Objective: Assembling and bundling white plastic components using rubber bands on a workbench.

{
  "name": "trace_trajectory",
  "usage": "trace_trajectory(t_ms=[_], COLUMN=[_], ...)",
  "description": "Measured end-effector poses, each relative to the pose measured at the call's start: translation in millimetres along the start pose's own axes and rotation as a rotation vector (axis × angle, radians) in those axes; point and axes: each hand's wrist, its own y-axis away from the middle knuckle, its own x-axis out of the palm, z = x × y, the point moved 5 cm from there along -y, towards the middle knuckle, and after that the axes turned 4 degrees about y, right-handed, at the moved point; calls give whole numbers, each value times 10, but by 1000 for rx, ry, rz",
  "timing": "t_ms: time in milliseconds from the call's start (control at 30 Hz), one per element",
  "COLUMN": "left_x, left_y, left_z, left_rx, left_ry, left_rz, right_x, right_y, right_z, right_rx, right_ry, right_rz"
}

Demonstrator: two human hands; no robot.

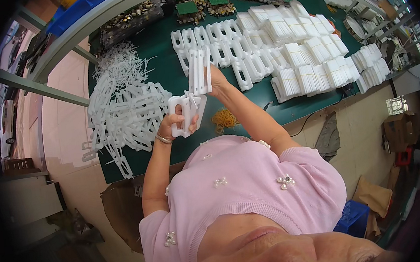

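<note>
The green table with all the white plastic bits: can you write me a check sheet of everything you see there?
Surface: green table, mostly covered with parts.
Job's things: white plastic frame in the left hand; stack of white frames upright in the right hand.
Clutter: loose white frame pile at left; flat frame rows; banded white bundles at right; yellow rubber bands; green circuit boards at the far edge.
Fingers: both hands closed on frames.
Cables: dark cable hanging off the near edge.
Surroundings: cardboard boxes, blue crate on the floor.
</note>
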Motion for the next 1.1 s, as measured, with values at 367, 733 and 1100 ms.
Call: trace_trajectory(t_ms=[367,733,1100], left_x=[-215,-22,171], left_y=[52,-51,-161], left_z=[18,-461,-113], left_rx=[-203,-186,-261], left_ry=[-340,-1360,-2151], left_rz=[-110,-282,-318], right_x=[-284,-253,-107], right_y=[133,121,112], right_z=[-101,-2,144], right_rx=[187,77,-223], right_ry=[26,-197,1228], right_rz=[-111,-148,-331])
